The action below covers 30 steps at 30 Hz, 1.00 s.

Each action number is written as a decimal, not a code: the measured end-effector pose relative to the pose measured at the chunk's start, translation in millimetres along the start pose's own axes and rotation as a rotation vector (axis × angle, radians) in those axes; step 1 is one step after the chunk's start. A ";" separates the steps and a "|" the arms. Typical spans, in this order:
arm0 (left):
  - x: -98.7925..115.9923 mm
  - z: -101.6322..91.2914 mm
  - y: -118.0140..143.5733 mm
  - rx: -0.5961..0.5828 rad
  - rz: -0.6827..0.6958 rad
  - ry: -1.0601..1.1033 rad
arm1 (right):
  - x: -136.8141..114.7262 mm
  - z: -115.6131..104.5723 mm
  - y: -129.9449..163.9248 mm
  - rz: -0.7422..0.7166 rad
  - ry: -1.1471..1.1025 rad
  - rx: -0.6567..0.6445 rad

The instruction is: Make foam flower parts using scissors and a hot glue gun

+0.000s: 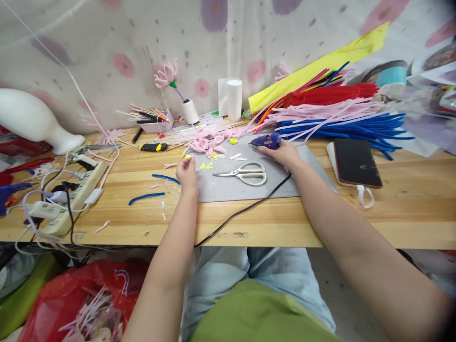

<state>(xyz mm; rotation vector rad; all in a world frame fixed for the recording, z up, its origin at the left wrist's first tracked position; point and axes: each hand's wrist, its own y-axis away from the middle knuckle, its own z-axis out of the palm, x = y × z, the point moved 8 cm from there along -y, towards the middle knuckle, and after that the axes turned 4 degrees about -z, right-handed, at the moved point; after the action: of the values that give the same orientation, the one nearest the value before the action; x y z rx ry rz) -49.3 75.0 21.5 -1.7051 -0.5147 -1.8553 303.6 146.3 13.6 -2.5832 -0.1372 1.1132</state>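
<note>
**Glue gun gripped on mat, small yellow piece pinched at mat edge**

Nearest the camera a green garment (263,313) and pale jeans (217,270) are seen below the tabletop (392,223) edge, with a red plastic bag (71,294) of pink scraps at lower left.

Right hand (283,153) is closed around a blue glue gun (266,140), which is held low over the far edge of the grey cutting mat (235,190), nozzle pointed left. Its black cord (242,211) is run back across the mat and off the front edge of the tabletop.

Left hand (187,172) is placed at the mat's left edge, fingers curled together; a small yellow piece (188,156) is pinched at the fingertips. How firmly it is held cannot be told.

Scissors (245,173) are laid flat on the mat between the two hands, touched by neither. Pink petal pieces (206,142) and yellow scraps (207,166) are scattered just beyond the left hand. Two blue pipe-cleaner offcuts (147,195) are left on bare wood to its left.

A phone (357,162) is laid face down right of the mat, well apart from the right hand. Bundles of pipe cleaners (342,121), blue, pink and red, are piled behind it. A power strip (71,199) with several plugs is set at the far left.
</note>
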 end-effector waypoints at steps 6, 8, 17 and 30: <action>-6.4 -16.9 -6.0 0.141 -0.113 0.050 | -22.4 -25.9 3.0 0.007 -0.020 -0.019; -4.5 -18.7 -5.6 0.161 -0.095 0.044 | -48.9 -48.4 3.7 -0.076 -0.038 0.012; 2.5 -16.5 -3.6 0.139 -0.025 0.004 | -160.6 21.3 20.1 -0.297 0.043 -0.273; -0.3 -14.1 -5.3 0.097 -0.030 0.041 | -165.4 144.5 32.1 -0.177 0.237 -0.508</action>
<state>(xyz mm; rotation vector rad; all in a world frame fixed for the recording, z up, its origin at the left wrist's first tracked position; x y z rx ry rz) -63.5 70.4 20.1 -1.6010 -0.6068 -1.8509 83.7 117.7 24.2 -3.0409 -0.6525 0.7752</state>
